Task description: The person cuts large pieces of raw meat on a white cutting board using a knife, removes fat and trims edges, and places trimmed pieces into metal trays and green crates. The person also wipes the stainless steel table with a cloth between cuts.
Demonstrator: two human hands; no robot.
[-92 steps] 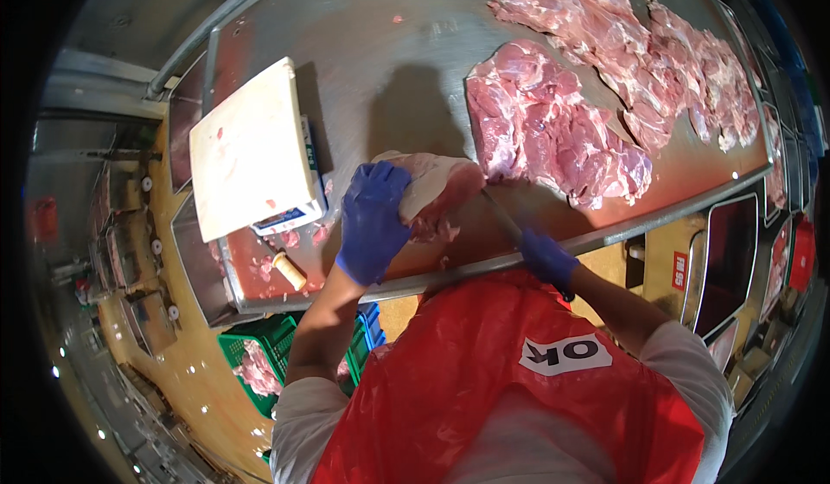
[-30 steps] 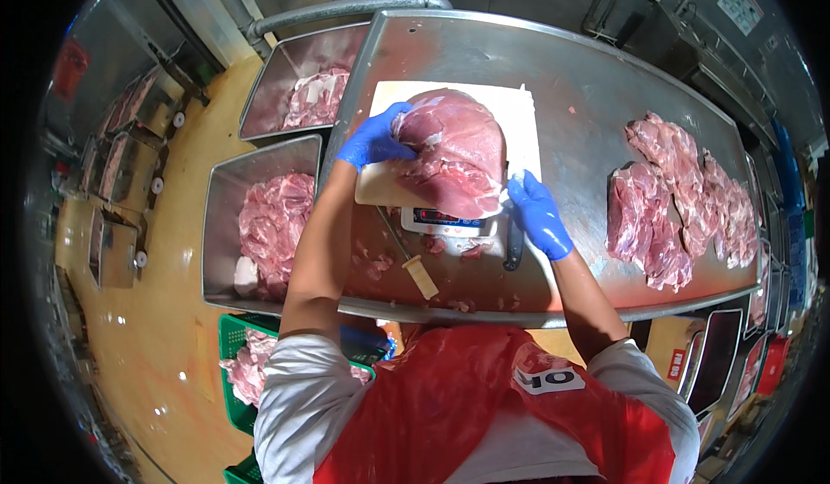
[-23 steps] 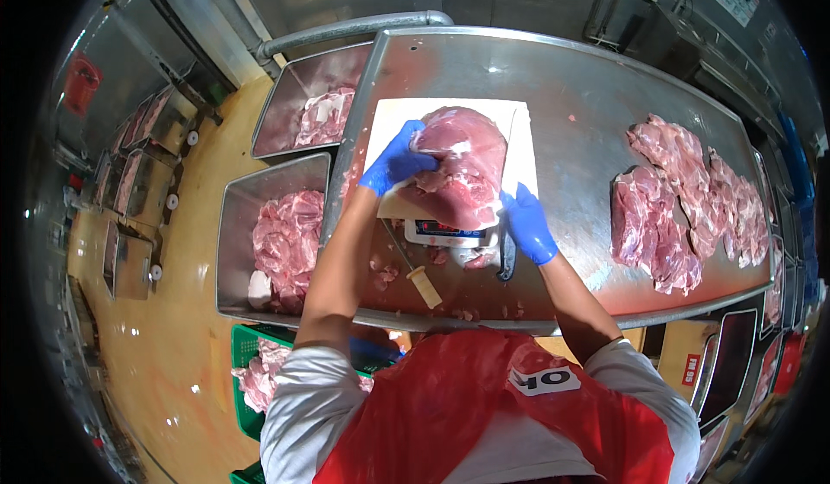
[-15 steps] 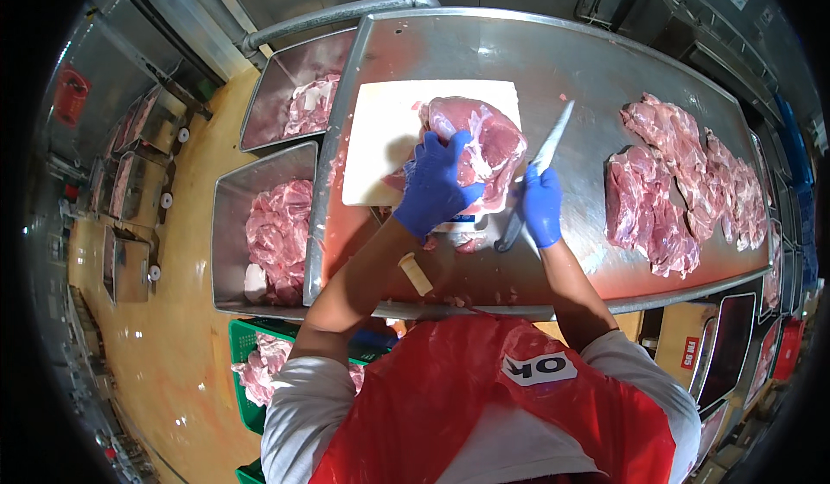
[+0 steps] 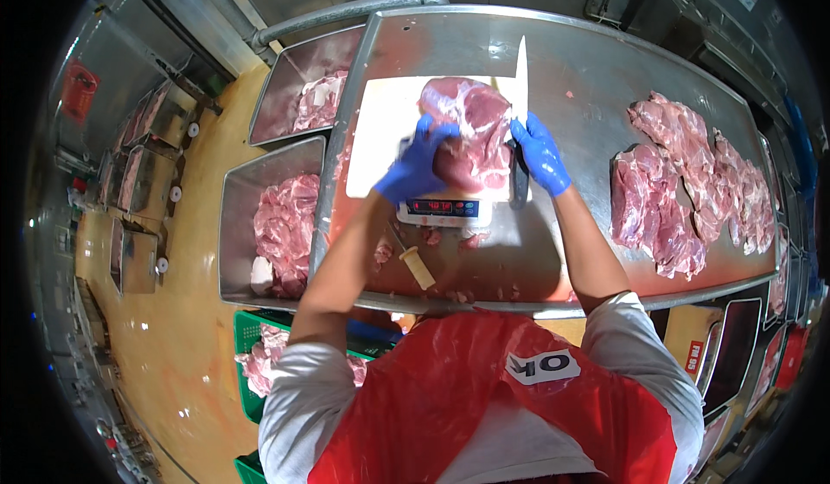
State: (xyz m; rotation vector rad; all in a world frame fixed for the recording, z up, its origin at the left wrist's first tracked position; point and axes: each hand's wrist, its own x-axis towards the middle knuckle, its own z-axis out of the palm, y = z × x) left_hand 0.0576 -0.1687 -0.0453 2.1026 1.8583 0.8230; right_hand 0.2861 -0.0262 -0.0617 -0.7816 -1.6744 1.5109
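Observation:
My left hand, in a blue glove, grips the lower left of a large piece of pink raw meat on a white cutting board. My right hand, also gloved, has its fingers closed round the upper handle of a long knife, whose blade points away along the board's right edge. The board rests on a digital scale, whose display shows below it. A thin rod with a cream handle lies near small scraps on the steel table.
Meat pieces spread over the table's right. Two steel bins of meat stand at the left, a green crate of meat below. A metal pipe runs behind. Steel carts stand on the yellow floor.
Since the earliest frame, the meat has come onto the board. Lately my left hand has moved right on it, and my right hand has moved away from me with the knife, turning its blade upright in view.

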